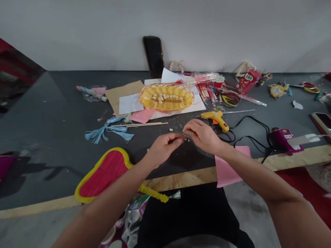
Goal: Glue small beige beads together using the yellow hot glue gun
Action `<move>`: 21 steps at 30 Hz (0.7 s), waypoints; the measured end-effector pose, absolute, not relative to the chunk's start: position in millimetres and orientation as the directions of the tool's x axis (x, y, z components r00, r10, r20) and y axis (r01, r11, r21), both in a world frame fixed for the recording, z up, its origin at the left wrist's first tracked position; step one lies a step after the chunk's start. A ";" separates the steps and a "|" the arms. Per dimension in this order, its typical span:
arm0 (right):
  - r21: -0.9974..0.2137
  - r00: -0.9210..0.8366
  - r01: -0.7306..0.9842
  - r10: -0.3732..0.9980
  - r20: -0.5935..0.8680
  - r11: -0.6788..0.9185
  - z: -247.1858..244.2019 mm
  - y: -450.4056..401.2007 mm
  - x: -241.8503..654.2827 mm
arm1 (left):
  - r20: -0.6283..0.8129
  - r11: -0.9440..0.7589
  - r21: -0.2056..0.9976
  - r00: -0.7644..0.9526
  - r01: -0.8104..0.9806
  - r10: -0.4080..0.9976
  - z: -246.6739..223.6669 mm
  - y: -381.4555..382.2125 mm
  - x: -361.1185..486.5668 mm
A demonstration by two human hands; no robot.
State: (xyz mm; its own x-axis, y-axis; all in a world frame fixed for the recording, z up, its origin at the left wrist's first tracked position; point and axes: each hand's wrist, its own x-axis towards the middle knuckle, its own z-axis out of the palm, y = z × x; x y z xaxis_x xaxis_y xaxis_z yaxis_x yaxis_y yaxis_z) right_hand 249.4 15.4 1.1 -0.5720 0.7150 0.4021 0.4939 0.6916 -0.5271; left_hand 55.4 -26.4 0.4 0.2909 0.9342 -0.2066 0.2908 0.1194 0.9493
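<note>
My left hand (163,147) is closed in a pinch low over the table, its fingertips on something too small to name. Close by on the right, my right hand (202,135) also pinches, and what lies between its fingertips cannot be made out. Small pale crumbs are scattered around the fingertips, and a small pale piece (171,130) lies just beyond my left hand. Behind the hands, a yellow woven basket (144,103) holds several small cream-coloured pieces. A yellow glue gun (218,120) rests beyond my right hand. Two thin wooden sticks (144,124) lie left of the fingertips.
A red fan with yellow edging (103,172) overhangs the front edge near my left forearm. Blue tassels (107,131), scissors (231,100), a thread spool (219,81), pink paper (227,168) and a purple device with cables (284,139) lie around. A phone (153,57) leans on the wall.
</note>
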 end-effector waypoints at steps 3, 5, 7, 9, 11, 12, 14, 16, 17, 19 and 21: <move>-0.542 -0.540 0.411 0.674 0.504 0.733 3.9 13.3 245.6 | -0.270 0.262 0.963 0.230 0.064 0.935 1.9 -17.2 58.1; -0.544 -0.517 0.404 0.674 0.528 0.736 2.8 12.3 243.4 | -0.279 0.298 0.953 0.230 -0.049 0.932 0.9 -11.4 60.6; -0.547 -0.507 0.406 0.678 0.532 0.732 0.2 11.3 240.8 | -0.281 0.315 0.941 0.230 -0.126 0.932 -2.3 -7.7 62.7; -0.555 -0.511 0.410 0.686 0.518 0.724 -1.8 10.1 239.3 | -0.279 0.315 0.934 0.210 -0.168 0.937 -6.4 -6.0 63.3; -0.565 -0.534 0.401 0.685 0.495 0.721 -1.3 10.0 242.2 | -0.280 0.311 0.932 0.177 -0.184 0.944 -9.7 -6.0 62.0; -0.565 -0.542 0.405 0.686 0.485 0.719 0.2 10.8 246.5 | -0.289 0.317 0.930 0.164 -0.185 0.943 -10.4 -6.3 60.6; -0.537 -0.528 0.473 0.713 0.462 0.698 4.5 14.7 262.0 | -0.307 0.329 0.920 0.128 -0.214 0.943 -9.7 -7.4 56.9; -0.464 -0.451 0.650 0.796 0.403 0.603 8.3 20.9 285.2 | -0.299 0.323 0.905 0.125 -0.277 0.946 -6.9 -8.5 53.0; -0.399 -0.405 0.747 0.840 0.362 0.532 9.1 24.2 298.0 | -0.279 0.313 0.898 0.148 -0.310 0.949 -5.3 -8.9 51.4; -0.244 -0.276 0.907 0.921 0.275 0.344 7.7 29.8 321.7 | -0.243 0.301 0.885 0.199 -0.354 0.949 -2.9 -9.4 49.3; -0.153 -0.164 0.970 0.972 0.170 0.190 3.0 34.0 338.7 | -0.239 0.314 0.877 0.239 -0.363 0.941 -2.6 -9.8 48.8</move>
State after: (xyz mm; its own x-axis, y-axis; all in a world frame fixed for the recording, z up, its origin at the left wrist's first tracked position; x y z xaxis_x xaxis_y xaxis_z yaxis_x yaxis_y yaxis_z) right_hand 338.7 34.0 3.0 -0.1638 0.9718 0.1699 0.9698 0.1902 -0.1528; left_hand 48.8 -9.8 -2.6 0.2386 0.9413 -0.2388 -0.3627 0.3145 0.8772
